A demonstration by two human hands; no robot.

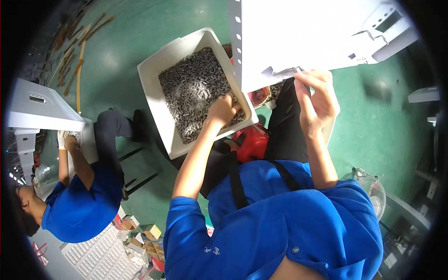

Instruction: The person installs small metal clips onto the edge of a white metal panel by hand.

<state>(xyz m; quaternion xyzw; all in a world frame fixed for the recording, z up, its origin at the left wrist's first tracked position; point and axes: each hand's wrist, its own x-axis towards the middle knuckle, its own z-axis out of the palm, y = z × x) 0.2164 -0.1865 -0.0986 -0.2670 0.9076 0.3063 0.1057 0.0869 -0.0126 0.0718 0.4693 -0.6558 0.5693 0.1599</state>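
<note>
One big white panel fills the upper right. Left of it sits a white bin. The left hand reaches into the bin, fingers bent; whether they grip anything I cannot tell. The right hand is at the panel's lower edge, thumb and forefinger drawn close, any pinch unclear. Many small grey pieces lie heaped in the bin, beside the left hand.

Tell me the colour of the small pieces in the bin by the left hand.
The small pieces are grey, best seen in the head view.
</note>
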